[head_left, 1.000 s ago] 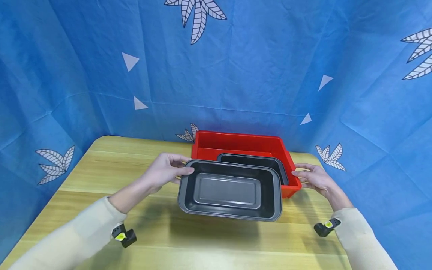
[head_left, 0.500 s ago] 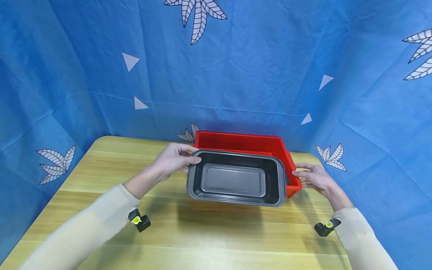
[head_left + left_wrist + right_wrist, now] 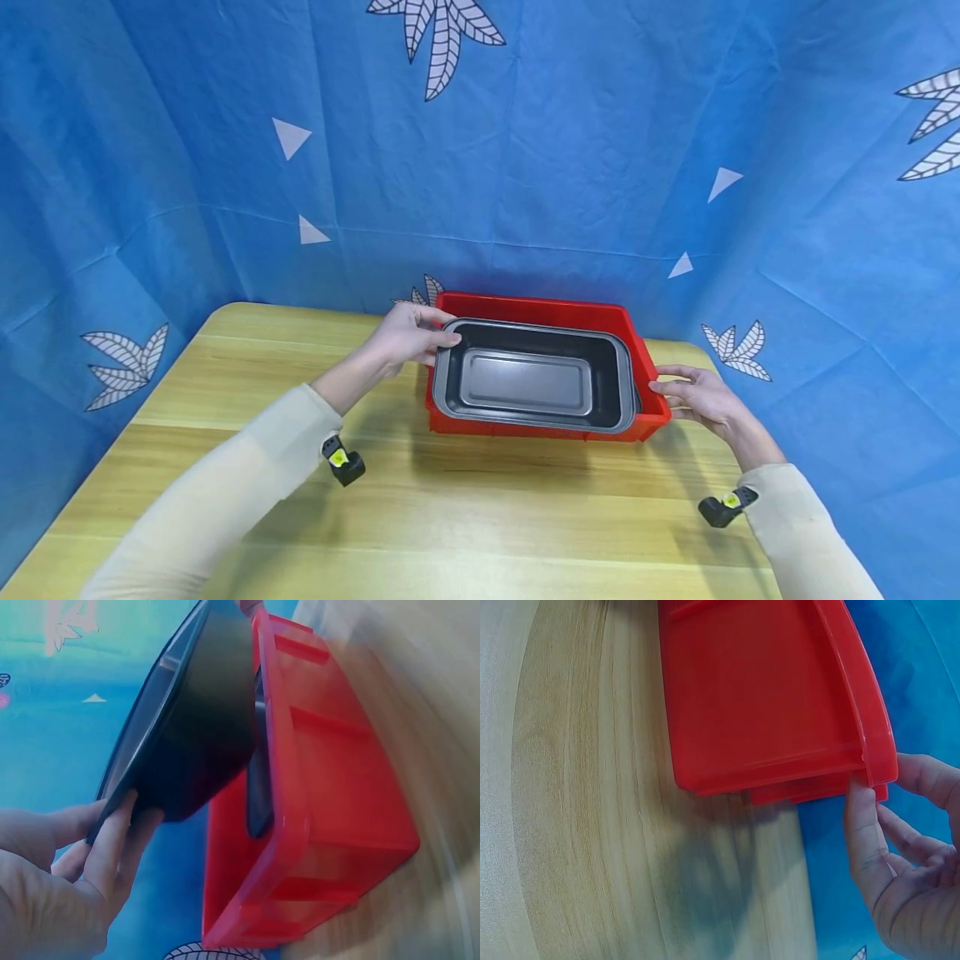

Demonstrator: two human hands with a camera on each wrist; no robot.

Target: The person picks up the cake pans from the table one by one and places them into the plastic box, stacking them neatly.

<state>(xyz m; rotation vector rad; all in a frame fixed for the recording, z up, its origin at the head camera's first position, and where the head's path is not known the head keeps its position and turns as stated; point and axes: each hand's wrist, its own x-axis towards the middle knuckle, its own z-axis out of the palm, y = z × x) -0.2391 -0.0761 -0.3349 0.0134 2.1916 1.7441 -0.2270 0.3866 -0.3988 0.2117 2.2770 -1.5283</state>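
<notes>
A dark loaf pan (image 3: 525, 382) hangs over the red bin (image 3: 536, 310), its left end pinched by my left hand (image 3: 408, 337) with the thumb on the rim. The left wrist view shows the loaf pan (image 3: 191, 727) tilted above the bin's opening, apart from the bin's near rim. Inside the bin, a second dark pan (image 3: 259, 802) is partly visible; in the head view the held pan hides nearly all of it. At the bin's right end, my right hand (image 3: 701, 396) grips the rim, thumb on one side and fingers on the other, as the right wrist view shows.
The bin stands at the back of a light wooden table (image 3: 450, 533), close to a blue curtain (image 3: 480, 183) printed with leaves and triangles. Small black cameras are strapped on both wrists over pale sleeves.
My left hand has carried the loaf pan back and slightly right, from in front of the bin to above it, covering the second pan. The right hand has stayed at the bin's end.
</notes>
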